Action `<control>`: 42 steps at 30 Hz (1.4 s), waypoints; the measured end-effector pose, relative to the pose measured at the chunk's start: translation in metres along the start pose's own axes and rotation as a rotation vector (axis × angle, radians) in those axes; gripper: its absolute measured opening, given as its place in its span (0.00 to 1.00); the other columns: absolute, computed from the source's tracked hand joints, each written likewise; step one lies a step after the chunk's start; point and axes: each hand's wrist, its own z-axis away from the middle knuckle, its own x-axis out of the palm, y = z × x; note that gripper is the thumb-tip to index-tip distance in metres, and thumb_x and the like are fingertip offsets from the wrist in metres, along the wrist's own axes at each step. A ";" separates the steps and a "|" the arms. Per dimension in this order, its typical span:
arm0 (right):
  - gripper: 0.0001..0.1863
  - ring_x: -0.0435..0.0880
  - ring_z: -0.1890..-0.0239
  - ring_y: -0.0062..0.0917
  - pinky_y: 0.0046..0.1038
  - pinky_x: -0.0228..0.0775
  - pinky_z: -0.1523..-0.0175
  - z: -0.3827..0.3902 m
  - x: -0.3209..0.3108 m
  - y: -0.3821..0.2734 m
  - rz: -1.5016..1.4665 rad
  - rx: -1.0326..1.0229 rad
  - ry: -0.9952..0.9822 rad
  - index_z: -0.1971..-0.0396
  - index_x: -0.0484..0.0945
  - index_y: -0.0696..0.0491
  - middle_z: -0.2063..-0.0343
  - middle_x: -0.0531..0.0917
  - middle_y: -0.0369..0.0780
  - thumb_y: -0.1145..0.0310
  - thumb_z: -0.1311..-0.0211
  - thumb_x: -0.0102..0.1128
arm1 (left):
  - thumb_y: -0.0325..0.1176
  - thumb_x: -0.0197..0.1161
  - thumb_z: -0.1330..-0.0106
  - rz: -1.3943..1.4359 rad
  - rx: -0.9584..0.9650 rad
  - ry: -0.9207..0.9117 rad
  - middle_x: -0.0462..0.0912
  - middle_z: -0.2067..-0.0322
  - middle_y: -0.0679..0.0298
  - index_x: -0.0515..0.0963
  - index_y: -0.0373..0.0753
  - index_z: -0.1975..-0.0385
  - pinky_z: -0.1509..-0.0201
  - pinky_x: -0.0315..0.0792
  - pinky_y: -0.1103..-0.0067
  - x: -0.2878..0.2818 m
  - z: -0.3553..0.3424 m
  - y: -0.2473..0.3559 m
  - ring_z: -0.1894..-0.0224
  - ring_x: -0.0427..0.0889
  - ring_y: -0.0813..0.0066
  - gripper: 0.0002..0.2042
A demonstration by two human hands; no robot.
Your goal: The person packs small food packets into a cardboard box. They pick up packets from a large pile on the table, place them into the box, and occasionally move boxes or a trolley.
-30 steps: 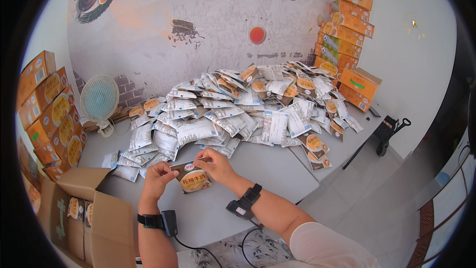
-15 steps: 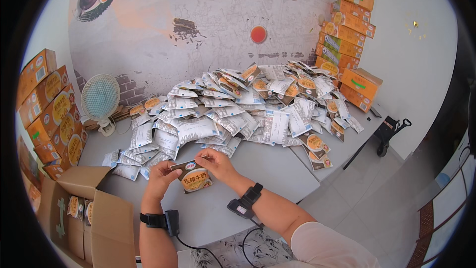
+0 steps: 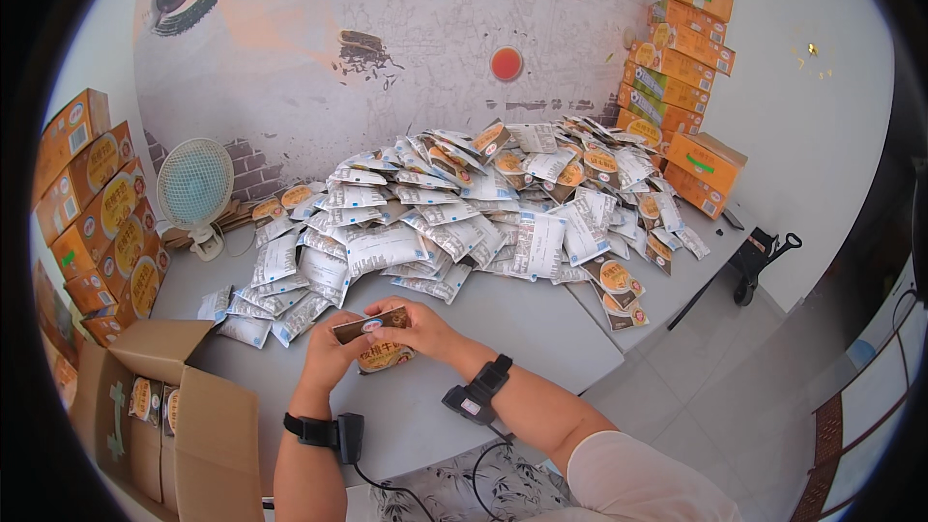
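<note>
A packet is held in both hands above the front part of the bench, between the pile and the person. Its left side is gripped by the left hand and its right side by the right hand. The fingers of both hands are closed on it, with the thumbs laid across its front and the other fingers partly hidden behind. The dark upper strip is shown above the thumbs, and the orange and yellow lower part below them.

Most of the pile is made up of white-backed packets, heaped against the mural; some are turned brown face up, two of these at its right front. At the lower left, an open carton is placed beside the bench, with packets seen inside. A fan is stood at the back left, near stacked orange boxes; another stack is set at the back right. A black device is strapped to each wrist, the left and the right.
</note>
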 end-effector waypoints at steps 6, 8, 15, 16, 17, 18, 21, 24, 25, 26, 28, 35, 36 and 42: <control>0.21 0.74 0.56 0.20 0.22 0.66 0.50 -0.002 -0.011 0.005 0.212 -0.108 -0.062 0.55 0.71 0.58 0.58 0.75 0.38 0.69 0.49 0.62 | 0.24 0.66 0.51 0.008 -0.035 -0.050 0.77 0.75 0.68 0.76 0.34 0.73 0.69 0.66 0.86 -0.006 0.000 -0.003 0.73 0.72 0.85 0.07; 0.21 0.75 0.56 0.20 0.22 0.66 0.50 -0.001 -0.012 0.003 0.255 -0.129 -0.065 0.55 0.71 0.58 0.57 0.75 0.38 0.70 0.49 0.62 | 0.24 0.66 0.52 -0.011 -0.030 -0.048 0.77 0.75 0.68 0.76 0.34 0.74 0.68 0.66 0.85 -0.009 0.000 -0.002 0.72 0.72 0.84 0.07; 0.20 0.73 0.52 0.22 0.24 0.63 0.46 -0.001 -0.021 -0.002 0.220 -0.032 -0.054 0.54 0.72 0.58 0.53 0.73 0.39 0.72 0.49 0.61 | 0.21 0.66 0.56 -0.046 0.037 -0.016 0.78 0.71 0.66 0.75 0.36 0.81 0.58 0.66 0.81 -0.024 -0.006 -0.014 0.66 0.74 0.78 0.06; 0.21 0.73 0.52 0.22 0.24 0.64 0.46 -0.001 -0.022 -0.003 0.212 -0.012 -0.056 0.53 0.72 0.57 0.54 0.74 0.38 0.72 0.49 0.61 | 0.21 0.66 0.55 -0.039 0.047 -0.023 0.77 0.71 0.66 0.75 0.36 0.81 0.60 0.66 0.81 -0.026 -0.006 -0.014 0.67 0.73 0.78 0.06; 0.21 0.73 0.52 0.21 0.24 0.64 0.46 -0.002 -0.023 -0.002 0.215 -0.009 -0.053 0.53 0.71 0.57 0.54 0.73 0.38 0.72 0.49 0.61 | 0.20 0.65 0.55 -0.032 0.056 -0.030 0.77 0.71 0.66 0.74 0.36 0.82 0.61 0.67 0.82 -0.028 -0.006 -0.014 0.68 0.73 0.79 0.06; 0.21 0.73 0.53 0.21 0.24 0.64 0.46 -0.003 -0.025 0.000 0.217 -0.007 -0.050 0.52 0.71 0.57 0.54 0.73 0.38 0.73 0.49 0.61 | 0.19 0.64 0.54 -0.026 0.066 -0.037 0.77 0.71 0.66 0.73 0.36 0.82 0.63 0.67 0.83 -0.029 -0.006 -0.014 0.68 0.72 0.80 0.06; 0.19 0.73 0.53 0.20 0.24 0.64 0.47 -0.006 -0.027 0.000 0.222 -0.029 -0.027 0.55 0.73 0.57 0.53 0.73 0.38 0.74 0.49 0.60 | 0.19 0.65 0.54 0.013 0.026 -0.012 0.76 0.70 0.67 0.72 0.37 0.83 0.62 0.66 0.83 -0.034 -0.004 -0.011 0.68 0.72 0.81 0.07; 0.13 0.74 0.54 0.20 0.24 0.65 0.47 -0.006 -0.031 0.003 0.208 -0.085 0.007 0.62 0.75 0.58 0.53 0.73 0.38 0.75 0.49 0.60 | 0.20 0.65 0.53 0.005 -0.013 0.003 0.77 0.70 0.67 0.72 0.35 0.83 0.56 0.67 0.80 -0.040 -0.001 -0.012 0.65 0.74 0.78 0.07; 0.10 0.74 0.54 0.20 0.23 0.65 0.47 -0.005 -0.034 0.004 0.199 -0.103 0.020 0.64 0.75 0.58 0.52 0.73 0.38 0.75 0.49 0.60 | 0.20 0.65 0.53 -0.016 0.015 0.011 0.76 0.70 0.67 0.72 0.35 0.83 0.56 0.67 0.81 -0.039 -0.004 -0.011 0.65 0.74 0.78 0.07; 0.08 0.74 0.54 0.20 0.24 0.65 0.47 -0.004 -0.034 0.001 0.225 -0.074 0.046 0.68 0.75 0.59 0.52 0.73 0.39 0.75 0.49 0.60 | 0.21 0.66 0.53 -0.042 0.024 0.030 0.76 0.70 0.66 0.72 0.35 0.82 0.56 0.66 0.81 -0.037 -0.005 -0.010 0.65 0.73 0.79 0.07; 0.06 0.74 0.54 0.21 0.24 0.65 0.47 -0.003 -0.028 -0.006 0.256 -0.073 0.079 0.71 0.76 0.59 0.52 0.74 0.40 0.75 0.49 0.61 | 0.21 0.66 0.52 -0.038 0.033 0.072 0.76 0.70 0.66 0.72 0.35 0.82 0.56 0.66 0.82 -0.039 -0.004 -0.014 0.64 0.73 0.79 0.07; 0.08 0.75 0.55 0.22 0.25 0.66 0.48 -0.003 -0.024 -0.009 0.303 -0.148 0.202 0.74 0.75 0.58 0.55 0.77 0.39 0.72 0.51 0.64 | 0.20 0.64 0.50 -0.006 0.081 0.113 0.74 0.67 0.68 0.71 0.37 0.82 0.63 0.67 0.87 -0.037 -0.006 -0.012 0.69 0.71 0.85 0.08; 0.07 0.75 0.55 0.22 0.25 0.66 0.48 -0.005 -0.025 -0.004 0.293 -0.163 0.195 0.74 0.75 0.58 0.55 0.77 0.39 0.72 0.51 0.63 | 0.21 0.66 0.51 0.006 0.053 0.115 0.76 0.70 0.68 0.73 0.36 0.81 0.58 0.67 0.84 -0.038 -0.005 -0.012 0.65 0.73 0.80 0.06; 0.07 0.77 0.60 0.21 0.23 0.68 0.52 -0.006 -0.028 -0.002 0.325 -0.136 0.212 0.75 0.75 0.58 0.59 0.78 0.38 0.73 0.51 0.64 | 0.22 0.65 0.49 0.009 0.017 0.136 0.74 0.76 0.72 0.72 0.37 0.80 0.65 0.66 0.87 -0.039 -0.008 -0.020 0.71 0.71 0.85 0.07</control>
